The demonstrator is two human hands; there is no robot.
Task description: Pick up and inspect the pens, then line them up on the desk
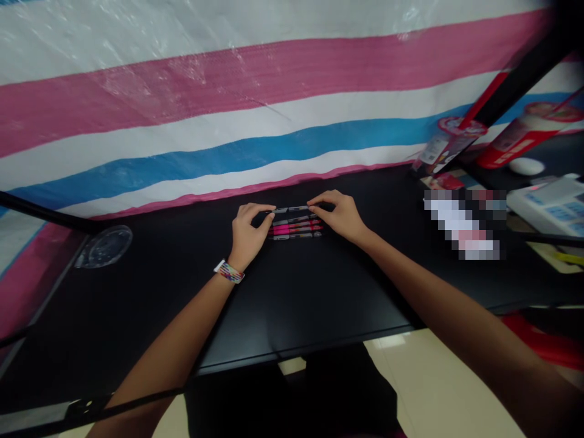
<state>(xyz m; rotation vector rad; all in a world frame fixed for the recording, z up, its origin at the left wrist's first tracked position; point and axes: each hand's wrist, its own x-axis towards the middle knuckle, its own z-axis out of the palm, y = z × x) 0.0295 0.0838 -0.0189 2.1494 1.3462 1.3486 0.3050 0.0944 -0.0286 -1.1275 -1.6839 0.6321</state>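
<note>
On the black table (310, 292) several pens lie side by side, some dark grey and some with pink or red parts (296, 229). The farthest one, a grey pen (292, 208), lies across the gap between my hands, a little apart from the others. My left hand (249, 228) pinches its left end between thumb and fingers, and a colourful woven band circles that wrist. At the other end, the thumb and fingers of my right hand (340, 214) close on the pen's tip. Whether the pen touches the table is hard to see.
A clear plastic lid (104, 247) lies at the left. To the right stand a drink cup with a red straw (449, 146) and a red-and-white cup (520, 137), near a white mouse-like object (527, 166). A striped plastic sheet (255, 152) hangs behind the table.
</note>
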